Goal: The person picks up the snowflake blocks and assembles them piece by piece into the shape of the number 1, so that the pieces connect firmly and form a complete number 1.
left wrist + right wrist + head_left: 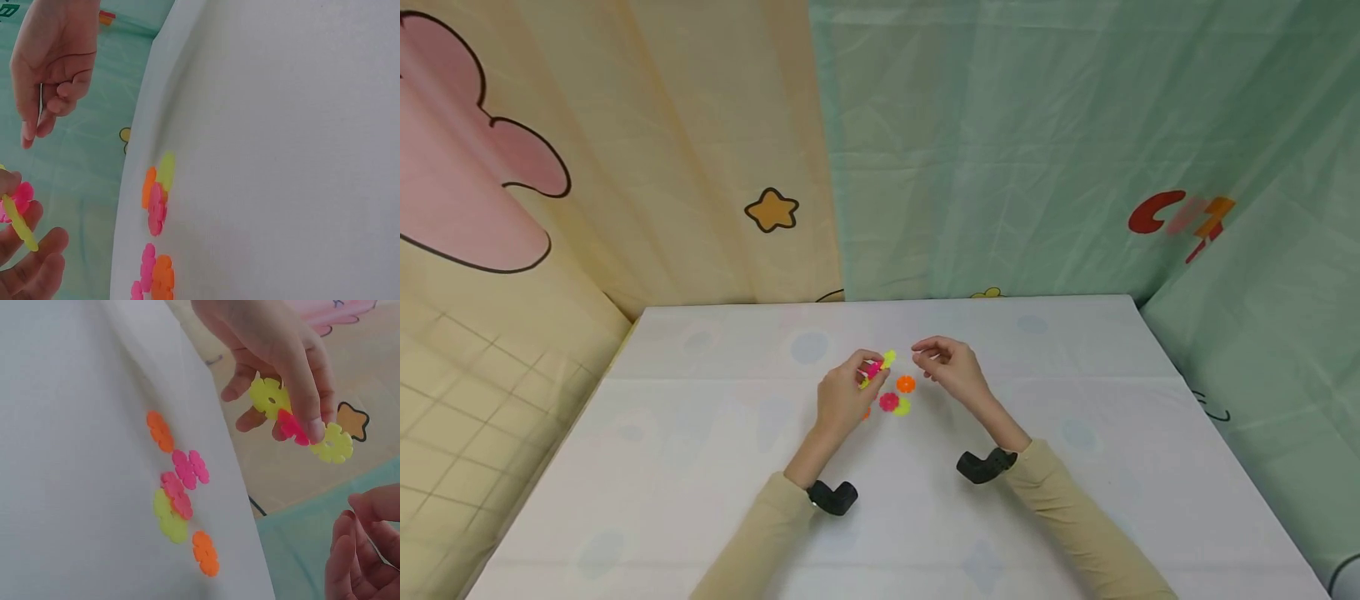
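Note:
My left hand (841, 396) pinches a short chain of joined plastic flower-shaped discs above the table. In the right wrist view the chain is a pink disc (292, 427) between one yellow disc (261, 394) and another yellow disc (342, 449); thumb and finger hold it near the pink part. A little to the right, my right hand (958, 371) hovers with bent fingers, its thumb and fingertips close together and nothing seen between them. Below the hands, an orange disc (906, 384) lies apart, and a rose disc (889, 402) overlaps a yellow-green disc (904, 408).
More loose discs lie on the white-covered table (700, 450): another orange disc (160, 432) and two pink discs side by side, one (184, 470) overlapping the other (199, 467). Printed curtains (1045, 150) hang behind the far edge and along the sides.

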Available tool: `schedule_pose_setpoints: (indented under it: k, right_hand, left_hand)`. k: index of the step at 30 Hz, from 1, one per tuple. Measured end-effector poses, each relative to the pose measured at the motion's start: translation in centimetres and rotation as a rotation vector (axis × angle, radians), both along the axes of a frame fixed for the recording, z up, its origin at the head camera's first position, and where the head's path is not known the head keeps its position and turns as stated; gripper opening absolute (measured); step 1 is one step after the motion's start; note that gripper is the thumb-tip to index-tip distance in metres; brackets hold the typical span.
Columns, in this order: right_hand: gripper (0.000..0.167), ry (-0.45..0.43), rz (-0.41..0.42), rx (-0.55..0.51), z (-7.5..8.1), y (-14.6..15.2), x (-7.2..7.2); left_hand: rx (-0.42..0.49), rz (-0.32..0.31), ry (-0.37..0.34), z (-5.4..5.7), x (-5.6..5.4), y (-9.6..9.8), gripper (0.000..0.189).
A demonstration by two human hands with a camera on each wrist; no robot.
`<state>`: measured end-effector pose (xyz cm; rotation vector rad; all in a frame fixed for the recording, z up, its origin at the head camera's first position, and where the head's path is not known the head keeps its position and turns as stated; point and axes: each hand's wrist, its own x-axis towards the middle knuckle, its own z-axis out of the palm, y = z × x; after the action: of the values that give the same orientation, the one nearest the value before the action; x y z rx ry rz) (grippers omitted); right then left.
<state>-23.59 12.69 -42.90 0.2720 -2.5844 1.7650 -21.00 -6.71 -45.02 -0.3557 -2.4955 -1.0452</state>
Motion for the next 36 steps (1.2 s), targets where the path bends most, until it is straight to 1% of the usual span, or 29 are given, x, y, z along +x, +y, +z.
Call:
schedule_pose_setpoints:
  k: [7, 10, 14, 24, 30, 34, 36]
  right_hand:
    - [0.029, -0.036, -0.017, 0.064, -0.8, 0.0, -0.3]
    - [0.03, -0.053, -0.03, 0.1, -1.1, 0.0, -0.4]
    - [0.031, -0.061, -0.026, 0.127, -1.3, 0.0, -0.6]
    - [0.033, -0.083, 0.037, 0.172, -2.3, -0.3, -1.0]
    - [0.031, -0.088, 0.071, 0.206, -2.8, -0.5, -0.9]
    - [0.032, -0.069, 0.096, 0.213, -2.8, -0.8, -0.9]
    - [0.032, -0.076, 0.105, 0.214, -2.7, -1.0, -0.8]
  left_hand:
    - [0.034, 0.008, -0.053, 0.1, -0.1, -1.2, 0.02]
    - [0.052, 0.014, -0.061, 0.1, -0.2, -1.6, 0.02]
    - [0.071, 0.024, -0.055, 0.2, -0.4, -2.0, 0.021]
    - [0.117, 0.047, -0.043, 0.5, -0.5, -3.0, 0.019]
    - [0.138, 0.052, -0.04, 0.7, -0.6, -3.0, 0.019]
    - [0.152, 0.045, -0.029, 0.9, -0.9, -2.9, 0.02]
    - [0.159, 0.043, -0.032, 0.9, -0.9, -2.8, 0.02]
